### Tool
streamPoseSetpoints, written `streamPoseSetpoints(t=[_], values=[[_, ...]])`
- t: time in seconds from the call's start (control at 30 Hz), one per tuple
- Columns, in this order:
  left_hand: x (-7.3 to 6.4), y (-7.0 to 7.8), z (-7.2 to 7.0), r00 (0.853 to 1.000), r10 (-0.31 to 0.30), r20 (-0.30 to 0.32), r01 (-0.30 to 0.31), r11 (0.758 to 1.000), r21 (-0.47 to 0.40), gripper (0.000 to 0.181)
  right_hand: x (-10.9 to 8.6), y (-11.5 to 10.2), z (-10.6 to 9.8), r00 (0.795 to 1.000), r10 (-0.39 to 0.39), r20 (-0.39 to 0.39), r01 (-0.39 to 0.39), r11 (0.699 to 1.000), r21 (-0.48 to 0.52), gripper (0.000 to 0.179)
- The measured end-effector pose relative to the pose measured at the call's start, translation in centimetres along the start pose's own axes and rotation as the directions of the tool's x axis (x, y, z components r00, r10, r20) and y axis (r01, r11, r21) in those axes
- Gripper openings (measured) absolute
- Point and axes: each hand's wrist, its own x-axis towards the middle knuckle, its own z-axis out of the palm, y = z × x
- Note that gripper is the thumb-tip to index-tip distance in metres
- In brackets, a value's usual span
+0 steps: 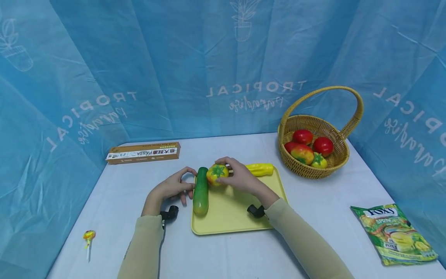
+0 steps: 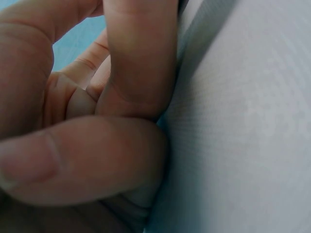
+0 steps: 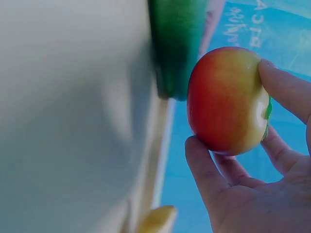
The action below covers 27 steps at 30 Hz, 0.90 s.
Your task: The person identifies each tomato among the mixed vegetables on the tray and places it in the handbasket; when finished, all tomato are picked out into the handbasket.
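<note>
My right hand (image 1: 242, 179) pinches a red-and-yellow persimmon (image 1: 216, 175) between thumb and fingers over the upper left of the yellow tray (image 1: 240, 217). In the right wrist view the persimmon (image 3: 226, 102) shows its red side, with the green leafy top facing the palm. A green cucumber (image 1: 201, 193) lies lengthwise along the tray's left side, right beside the persimmon. My left hand (image 1: 174, 186) rests at the tray's left edge, its loosely bent fingers close against the cucumber and gripping nothing. A long yellow fruit (image 1: 260, 169) lies at the tray's back, partly hidden by my right hand.
A wicker basket (image 1: 315, 172) with a tall handle stands at the back right, holding several red and yellow-red fruits. A pasta box (image 1: 143, 152) lies at the back left, a lollipop (image 1: 89, 235) at the front left, a green packet (image 1: 393, 234) at the right.
</note>
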Motion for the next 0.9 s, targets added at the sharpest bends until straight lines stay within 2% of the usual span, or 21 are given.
streamPoseSetpoints(t=[0.13,0.27,0.57,0.9], values=[[0.0,0.0,0.0,1.000,-0.004,-0.004,0.004,1.000,0.001,0.049,-0.4,-1.1,-1.3,0.999,-0.036,-0.014,0.037,0.999,0.024,0.057],[0.0,-0.2,0.0,1.000,-0.006,-0.008,0.006,1.000,0.004,0.049,-1.2,-2.0,-3.5,0.997,-0.060,-0.058,0.063,0.996,0.058,0.058],[0.0,-0.3,0.1,1.000,0.028,-0.003,-0.028,1.000,-0.005,0.049,-3.6,-3.2,-9.7,0.984,-0.003,-0.176,0.024,0.993,0.119,0.061],[0.0,-0.2,0.0,1.000,0.028,0.000,-0.028,1.000,0.001,0.050,-6.6,-2.0,-15.9,0.933,0.087,-0.349,-0.043,0.990,0.133,0.064]])
